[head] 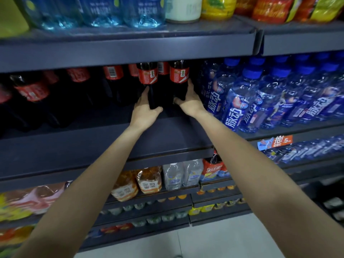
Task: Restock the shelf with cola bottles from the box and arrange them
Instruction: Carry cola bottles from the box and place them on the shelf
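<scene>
- Two cola bottles (148, 84): dark plastic, red glossy labels, upright at the right end of the cola row on the dark metal shelf (104, 138) (middle tier).
- Left hand (144, 108) grips one bottle; right hand (189, 101) clasps the other (179, 81).
- Blue drink bottles (240, 101) just beside, right.

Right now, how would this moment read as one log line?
left hand: grips cola bottle | right hand: grips second cola bottle | both upright on shelf
</scene>
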